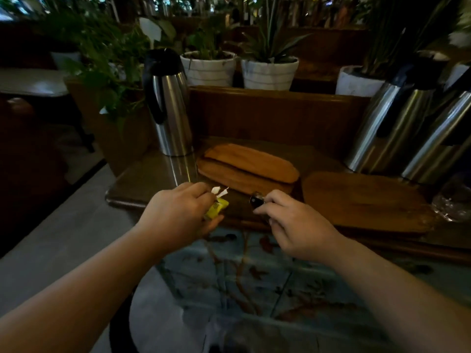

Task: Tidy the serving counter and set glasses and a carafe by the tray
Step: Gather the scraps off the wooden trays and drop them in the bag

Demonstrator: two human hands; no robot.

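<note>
My left hand (pixel 178 215) is closed around a small yellow packet (pixel 217 208) and a few white paper scraps (pixel 219 192), just above the front edge of the dark wooden counter (pixel 142 182). Beside it, my right hand (pixel 295 225) pinches a small dark shiny object (pixel 256 200); what it is I cannot tell. Behind both hands lie two stacked oval wooden trays (pixel 249 166). A steel carafe (pixel 169 108) with a black handle stands upright at the counter's back left. A clear glass (pixel 452 200) shows dimly at the right edge.
A larger wooden board (pixel 364 202) lies at the right. Two steel carafes (pixel 407 128) lean at the back right. White plant pots (pixel 269 72) stand on a ledge behind the wooden back panel. Grey floor lies left of the counter.
</note>
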